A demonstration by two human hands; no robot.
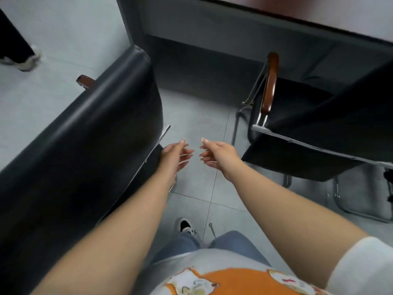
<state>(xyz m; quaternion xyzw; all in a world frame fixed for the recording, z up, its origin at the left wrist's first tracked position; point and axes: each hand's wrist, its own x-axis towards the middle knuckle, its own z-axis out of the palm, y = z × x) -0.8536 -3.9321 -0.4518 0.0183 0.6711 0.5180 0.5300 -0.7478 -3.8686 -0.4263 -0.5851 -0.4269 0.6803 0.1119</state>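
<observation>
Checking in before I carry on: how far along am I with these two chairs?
Done: nothing that shows; the left chair and right chair stand apart by the desk. In hand: nothing; left hand and right hand hover, loosely curled, over the floor between them, the left beside the left chair's frame. Left: probably gripping a chair.

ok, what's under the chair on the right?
Under the right chair, chrome tube legs stand on grey floor tiles, in shadow. The black seat hides the rest of the frame and the floor below it. The left hand and right hand hold nothing.
</observation>
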